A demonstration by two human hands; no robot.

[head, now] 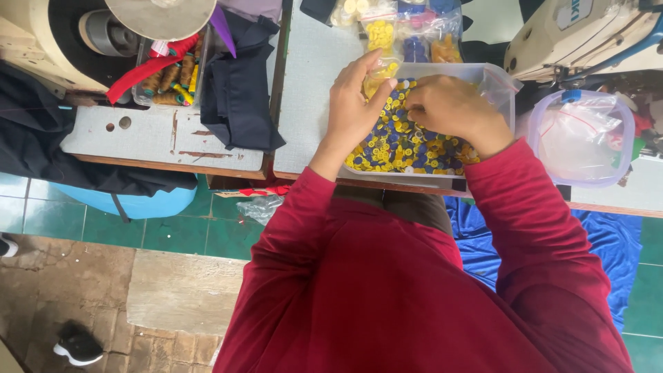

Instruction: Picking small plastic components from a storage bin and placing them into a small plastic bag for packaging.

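Red sleeves point(414, 290) fill my head view at six o'clock. At twelve o'clock stands a clear box point(498, 76) of yellow and blue buttons point(407, 145). My left hand point(352, 103) grasps a small bag point(378, 72); my right hand point(452, 107) pinches among the buttons.

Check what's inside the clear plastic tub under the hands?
The clear plastic tub holds loose yellow and blue buttons, heaped. The left hand and right hand rest in it and cover much of the pile; what the fingers pinch is hidden, as is the tub's bottom.
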